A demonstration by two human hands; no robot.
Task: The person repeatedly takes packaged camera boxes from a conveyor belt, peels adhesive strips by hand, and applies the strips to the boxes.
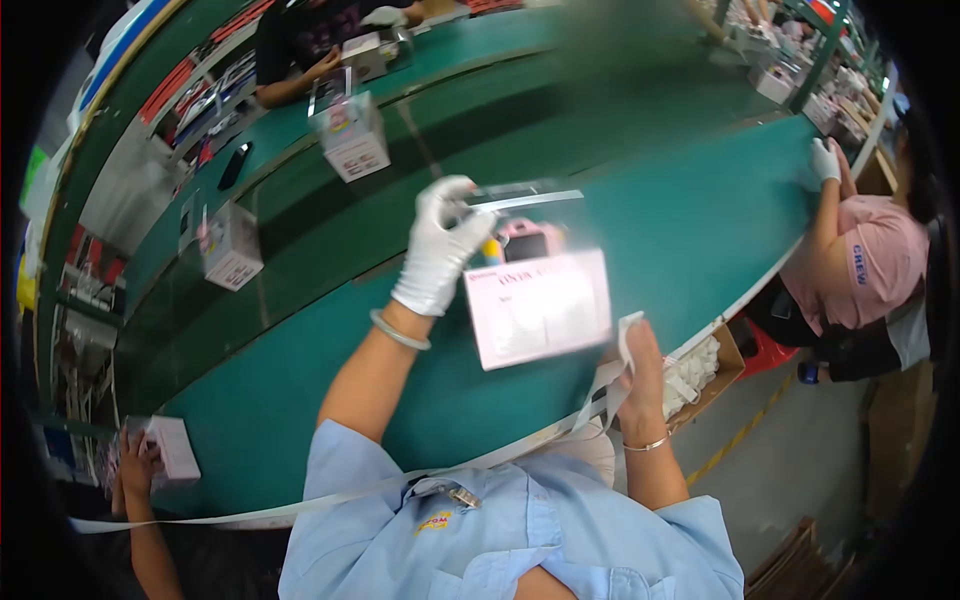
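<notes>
My left hand [445, 245], in a white glove, grips the upper left of a toy camera box [540, 315]. The box has a clear plastic upper part and a white printed panel that faces me, slightly blurred. Inside the clear part shows a pink toy camera [525, 243] with something yellow beside it. My right hand [643, 378] is bare and closed on a white strip [600, 390] of thin, limp material; whether it is cloth or paper I cannot tell. It is to the right of the box, apart from it, near the table edge.
Similar boxes stand on the green table [700, 205], one at the far side [355, 145] and one at left [232, 248]. A carton [722, 355] of white scraps sits below the right edge. Co-workers sit across, at lower left and at right in a pink shirt [865, 260].
</notes>
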